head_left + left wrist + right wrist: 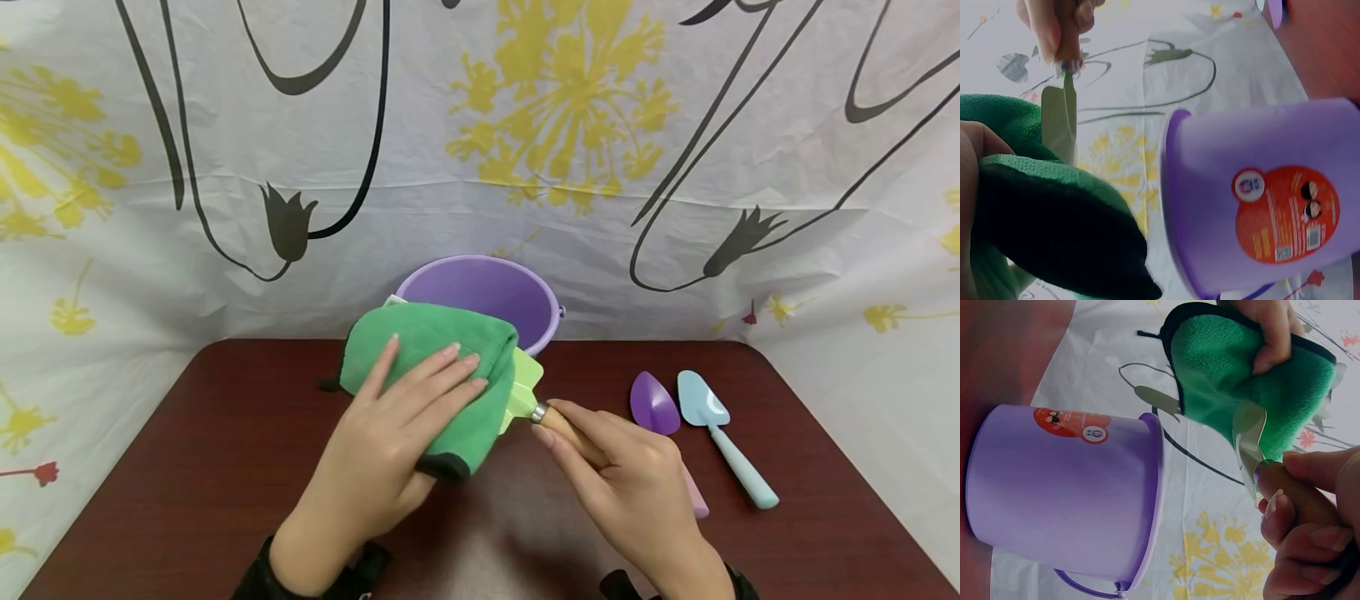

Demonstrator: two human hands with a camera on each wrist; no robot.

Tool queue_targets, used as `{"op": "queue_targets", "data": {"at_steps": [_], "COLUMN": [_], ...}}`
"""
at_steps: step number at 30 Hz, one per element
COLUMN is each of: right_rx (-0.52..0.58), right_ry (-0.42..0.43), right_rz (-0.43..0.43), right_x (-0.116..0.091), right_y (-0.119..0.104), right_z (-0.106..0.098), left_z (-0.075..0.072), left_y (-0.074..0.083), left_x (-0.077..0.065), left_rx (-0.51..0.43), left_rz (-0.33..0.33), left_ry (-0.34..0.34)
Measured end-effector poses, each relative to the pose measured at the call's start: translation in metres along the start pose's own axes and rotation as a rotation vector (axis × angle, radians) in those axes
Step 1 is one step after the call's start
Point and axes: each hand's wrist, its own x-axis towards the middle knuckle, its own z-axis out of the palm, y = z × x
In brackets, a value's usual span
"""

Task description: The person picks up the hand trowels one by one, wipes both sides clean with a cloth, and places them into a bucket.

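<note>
My right hand (637,492) grips the wooden handle (1297,494) of a small garden trowel with a light green blade (522,387). Over much of that blade lies a green cloth (427,333) with black edging, hiding the far part. My left hand (397,442) holds the cloth against the trowel, fingers spread across its top. From below, the left thumb (1272,356) presses into the cloth, as the right wrist view shows. Both hands are raised above the table, in front of a purple bucket (480,279); the cloth stands apart from the bucket in both wrist views.
On the table's right side lie a purple trowel (654,404) with a pink handle, partly behind my right hand, and a light blue trowel (738,462). The dark red-brown table (247,417) ends at a white patterned curtain (337,275). A red label (1291,212) marks the bucket.
</note>
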Motion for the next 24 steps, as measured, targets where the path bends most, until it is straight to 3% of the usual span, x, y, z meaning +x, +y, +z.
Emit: {"op": "queue_targets", "data": {"at_steps": [11,17,24], "right_rx": [-0.004,-0.001,-0.003], "right_ry": [0.012,0.009,-0.021], "right_rz": [-0.01,-0.01,0.022], "right_x": [0.001,0.001,0.002], "right_y": [-0.001,0.001,0.002], "right_z": [0.001,-0.001,-0.005], "left_z": [-0.011,-0.006,0.004], "left_y": [-0.012,-0.007,0.007], "left_x": [-0.003,-0.003,-0.002], "left_rx": [0.032,-0.047,-0.074], "left_rz": [-0.092,-0.069,-0.043], "left_ry": [0.001,0.037,-0.005]}}
